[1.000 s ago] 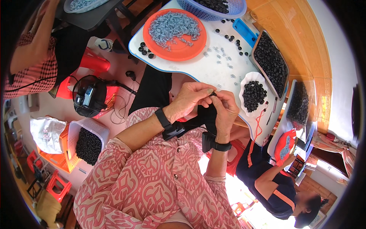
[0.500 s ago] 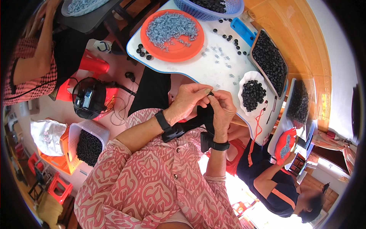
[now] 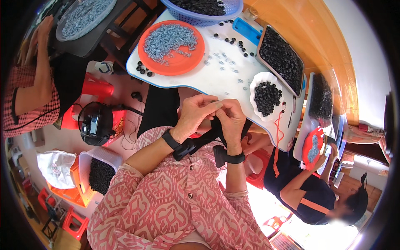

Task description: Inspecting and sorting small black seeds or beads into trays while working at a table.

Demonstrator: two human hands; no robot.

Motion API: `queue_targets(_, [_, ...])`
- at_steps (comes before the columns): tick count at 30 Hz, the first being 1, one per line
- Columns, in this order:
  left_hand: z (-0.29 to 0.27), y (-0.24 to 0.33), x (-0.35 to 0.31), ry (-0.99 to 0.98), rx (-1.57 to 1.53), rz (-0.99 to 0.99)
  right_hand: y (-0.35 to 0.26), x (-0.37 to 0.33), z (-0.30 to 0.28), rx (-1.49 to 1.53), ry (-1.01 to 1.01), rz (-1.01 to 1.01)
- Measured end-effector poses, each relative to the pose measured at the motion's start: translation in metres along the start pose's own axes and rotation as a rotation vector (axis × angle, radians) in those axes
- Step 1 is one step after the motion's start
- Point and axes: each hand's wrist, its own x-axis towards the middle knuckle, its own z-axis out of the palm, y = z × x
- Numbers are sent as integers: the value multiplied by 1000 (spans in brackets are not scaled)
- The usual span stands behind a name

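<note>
My left hand point(image 3: 196, 111) and my right hand point(image 3: 231, 118) meet fingertip to fingertip just below the near edge of the white table point(image 3: 233, 81). Both pinch a tiny part between them, too small to identify. Black straps and wrist bands run across both wrists. Closest on the table is a white dish of small black rings point(image 3: 266, 96). An orange plate of small grey metal pieces point(image 3: 171, 46) lies farther left, with loose grey pieces and black rings scattered between.
A dark tray of black rings point(image 3: 281, 58) and a blue basket point(image 3: 204, 6) stand at the back. Another person in dark clothes point(image 3: 308, 187) sits at right with a red plate point(image 3: 311, 146). A person in checked red point(image 3: 29, 91) sits left. A white bin of black rings point(image 3: 100, 173) rests on the floor.
My hands have stayed together at the table edge; the fingers shifted only slightly while working the small part.
</note>
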Motion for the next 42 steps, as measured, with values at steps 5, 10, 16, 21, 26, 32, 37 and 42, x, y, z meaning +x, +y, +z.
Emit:
queue_targets(5, [-1, -2, 1, 20, 117, 12, -1, -5, 2, -64, 4, 7])
queue_targets(10, [-4, -6, 4, 23, 256, 25, 3, -5, 2, -79, -9, 31])
queue_targets(16, [0, -14, 5, -6, 366, 194, 7, -8, 3, -77, 22, 23])
queue_targets(21, [-7, -21, 8, -28, 409, 211, 8, -13, 5, -16, 65, 103])
queue_targets(26, [-9, -11, 8, -93, 314, 163, 7, -16, 6, 61, 78, 169])
queue_targets(32, [-11, 2, 12, -113, -27, 6, 18, -18, -2, 48, 109, 168])
queue_targets(37, [-6, 13, 17, -108, -158, -53, 17, -19, -6, 23, 115, 170])
queue_targets(42, [4, 57, 46, -76, 0, 72, 22, -25, -11, -2, 114, 194])
